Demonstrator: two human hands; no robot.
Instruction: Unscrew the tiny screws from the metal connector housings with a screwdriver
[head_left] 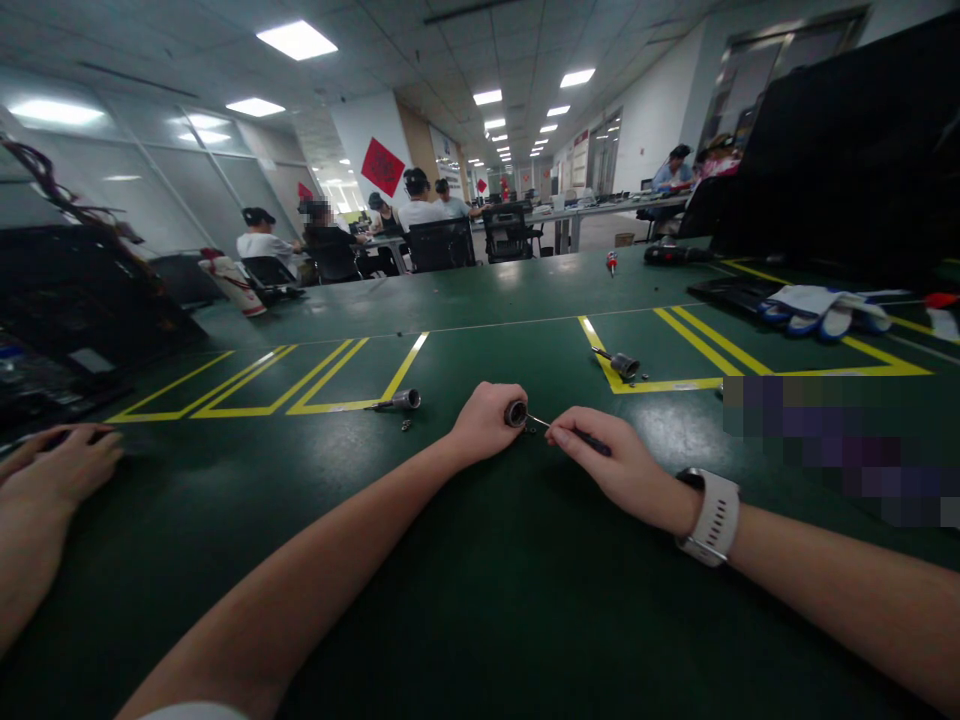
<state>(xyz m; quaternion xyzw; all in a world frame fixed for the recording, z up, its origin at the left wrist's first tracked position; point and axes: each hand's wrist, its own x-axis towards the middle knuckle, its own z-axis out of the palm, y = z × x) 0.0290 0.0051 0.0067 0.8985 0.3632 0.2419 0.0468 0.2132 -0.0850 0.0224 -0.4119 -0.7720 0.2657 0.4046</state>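
Note:
My left hand (487,423) is closed around a short round metal part (515,413), its hollow end facing right. Between the thumb and fingers of my right hand (607,460) is a thin screwdriver (596,441) with a dark handle. Its slim shaft points left and reaches the rim of the metal part; whether the tip touches it I cannot tell. Small bits lie on the table just below the part. A similar metal part with a rod (405,400) lies left of my left hand, and another one (622,365) rests beyond my right hand.
Yellow tape outlines (322,408) mark the green table (480,600). Another person's hand (67,465) rests at the left edge. White-and-blue gloves (821,308) lie at the right, near a large black object (847,150). A small red-handled item (611,262) lies at the back.

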